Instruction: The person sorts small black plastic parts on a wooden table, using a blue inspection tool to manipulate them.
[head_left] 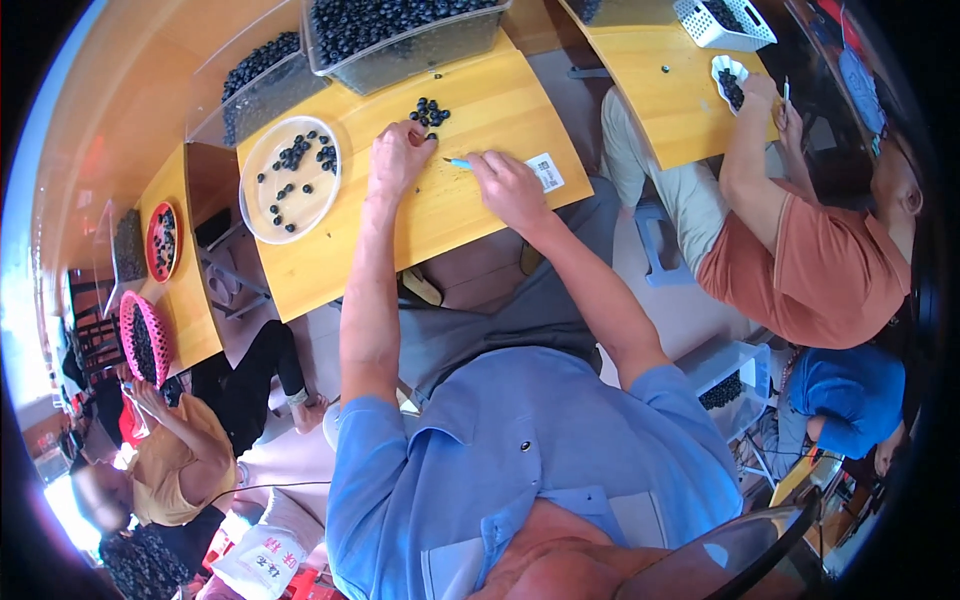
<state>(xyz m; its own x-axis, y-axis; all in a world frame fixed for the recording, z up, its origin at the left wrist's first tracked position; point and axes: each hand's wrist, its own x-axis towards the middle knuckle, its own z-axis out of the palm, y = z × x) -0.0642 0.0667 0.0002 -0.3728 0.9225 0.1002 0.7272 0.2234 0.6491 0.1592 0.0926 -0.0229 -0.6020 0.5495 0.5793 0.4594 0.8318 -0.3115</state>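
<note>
My left hand (400,158) is closed in a pinch on a small dark berry (431,137) just above the wooden table. Its fingertips cover part of the berry. My right hand (508,186) grips a slim tool with a light-blue handle (460,163), its thin tip toward the left hand and too small to make out clearly. Beyond my left fingers lies a loose pile of dark berries (428,112). To the left, a round whitish plate (252,205) carries scattered berries of the same kind.
At the table's far edge stands a large clear bin (400,73) full of berries, beside another clear bin (207,112). A white printed card (546,172) lies right of my hand. Co-workers sit at tables (640,90) on both sides, one in a rust-coloured shirt (800,270).
</note>
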